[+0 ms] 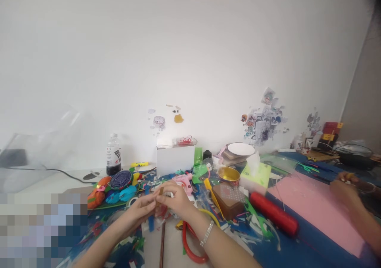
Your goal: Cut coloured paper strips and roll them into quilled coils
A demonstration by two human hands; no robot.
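Between the fingers of the left hand (145,207) and right hand (175,200), both curled and pinching, sits a small brown piece (161,191). Below them lies grey board (175,246); right of the right hand, a brown box (229,200).

Wall: plain, pale off-white (190,54), filling the upper view
Wall stickers: a small cluster (158,121) near the middle, a denser one (264,121) farther right
Side wall: brownish grey (364,85), meeting the pale wall at the right
Table: along the wall, blue-covered surface (276,248)
Light: soft, brighter on the wall's middle
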